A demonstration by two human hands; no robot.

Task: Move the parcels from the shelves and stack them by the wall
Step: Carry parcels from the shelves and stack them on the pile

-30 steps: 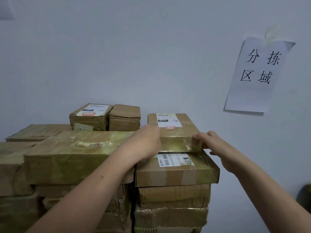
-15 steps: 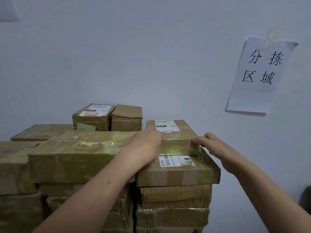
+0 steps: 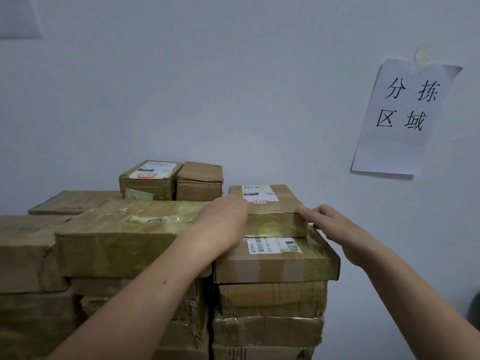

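Left hand [image 3: 223, 220] grasps the top parcel [image 3: 275, 203], right hand [image 3: 335, 227] presses it open-fingered; an uneven push could slide it off

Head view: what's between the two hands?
The small top parcel sits between them: left hand at its left end, right hand touching its right corner. Head view shows it.

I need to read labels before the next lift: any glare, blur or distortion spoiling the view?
Head view: dim, flat light; shiny tape on the small brown cardboard parcel throws yellow glare; its white shipping label is soft, fine print unreadable; the white paper wall sign leans at the right edge, likely wide-angle distortion.
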